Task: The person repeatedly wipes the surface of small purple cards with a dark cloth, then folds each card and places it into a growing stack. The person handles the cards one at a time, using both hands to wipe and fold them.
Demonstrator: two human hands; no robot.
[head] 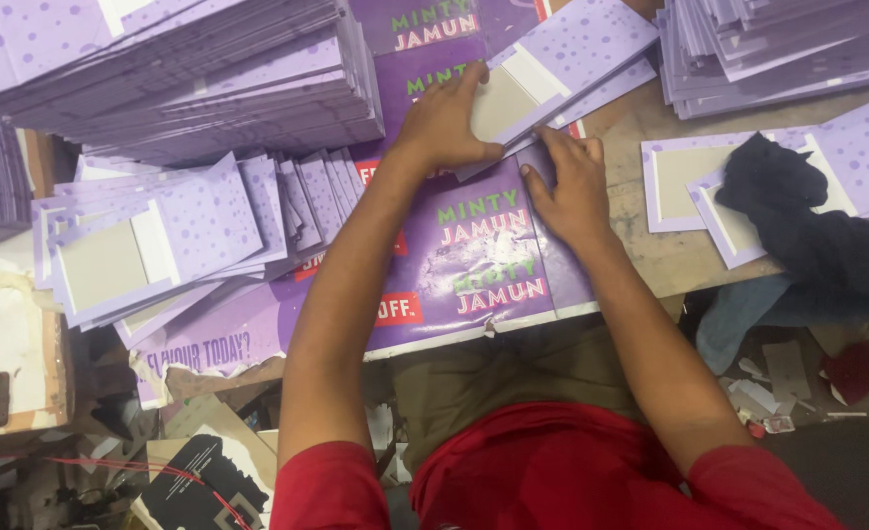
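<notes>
Nearest, a glossy purple printed poster sheet [474, 265] covers the wooden table's front edge [670, 260], torn along its lower border. On it, the right hand [567, 186] lies flat, fingers together, just beside the left hand [444, 123], which presses flat on a lilac dotted card folder with a grey panel [543, 74]. A fanned row of like folders [169, 236] lies left; a dark cloth [808, 216] right. Tall folder stacks [218, 79] crowd the far side, leaving little open room.
</notes>
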